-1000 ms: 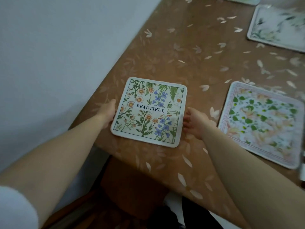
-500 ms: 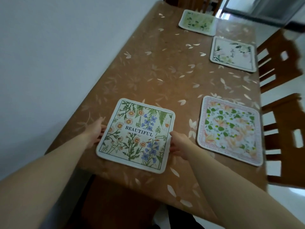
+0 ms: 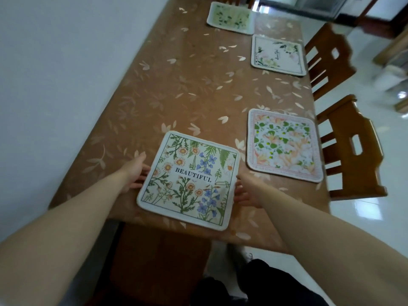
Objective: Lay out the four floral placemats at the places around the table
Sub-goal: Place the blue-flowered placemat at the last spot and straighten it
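Brown table [image 3: 189, 85] with a pale leaf pattern, long side against a white wall [image 3: 55, 62] at left. Left hand [image 3: 134, 171] lies flat at the left edge of the "BEAUTIFUL" placemat [image 3: 189, 180], fingers spread, touching the mat's edge; grip apart, not clamped. Mat lies flat at the table's near end. Right hand [image 3: 247, 191] at the mat's right edge, fingers loosely apart, touching it. Right of this, a pink-bordered placemat [image 3: 284, 144] flat by the near chair [image 3: 355, 151]. Farther back, a white placemat [image 3: 278, 55] by the second chair [image 3: 329, 56]. Green placemat [image 3: 230, 17] at the far end.
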`<state>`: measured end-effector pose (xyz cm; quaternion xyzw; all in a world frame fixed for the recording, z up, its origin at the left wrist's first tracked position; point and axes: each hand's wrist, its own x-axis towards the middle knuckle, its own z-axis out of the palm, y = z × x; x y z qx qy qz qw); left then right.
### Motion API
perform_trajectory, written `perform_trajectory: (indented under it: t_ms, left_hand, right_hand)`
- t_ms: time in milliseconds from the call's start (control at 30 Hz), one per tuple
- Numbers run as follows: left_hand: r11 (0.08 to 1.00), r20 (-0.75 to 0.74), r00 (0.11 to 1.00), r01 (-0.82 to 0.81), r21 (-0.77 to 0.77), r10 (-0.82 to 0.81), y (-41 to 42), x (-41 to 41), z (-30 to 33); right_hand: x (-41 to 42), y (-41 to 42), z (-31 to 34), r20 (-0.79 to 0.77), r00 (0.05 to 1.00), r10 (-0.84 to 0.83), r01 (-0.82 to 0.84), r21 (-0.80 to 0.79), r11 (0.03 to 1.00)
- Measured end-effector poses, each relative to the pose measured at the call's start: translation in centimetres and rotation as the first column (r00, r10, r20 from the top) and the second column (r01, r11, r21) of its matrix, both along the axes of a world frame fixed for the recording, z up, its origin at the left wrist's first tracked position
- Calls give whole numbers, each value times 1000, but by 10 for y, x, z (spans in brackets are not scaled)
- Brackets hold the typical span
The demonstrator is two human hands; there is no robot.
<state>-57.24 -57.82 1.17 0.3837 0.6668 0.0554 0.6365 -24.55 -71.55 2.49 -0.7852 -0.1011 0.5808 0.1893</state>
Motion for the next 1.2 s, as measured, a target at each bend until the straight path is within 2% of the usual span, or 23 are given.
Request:
perform_trajectory:
  t_ms: [333,667,1000,1200]
  left_hand:
    - [998,31,999,-31,53,29,-10,0,-9]
    - [988,30,997,-80,132,76,-15,-15,-8]
    - [985,-11,991,-133,106,135,-21,-36,-5]
    - [982,3,991,-135,132,135,-16,-37,-12]
  right_hand:
    - [-5,-7,-3,28,999,-25,24,31,999]
    - [-17,-4,-7,-15,998,-64,64,67,996]
    - [-31,10,-12,-14,1000,-19,20,67,998]
    - [-33,10,-9,-42,997,-64,67,81,994]
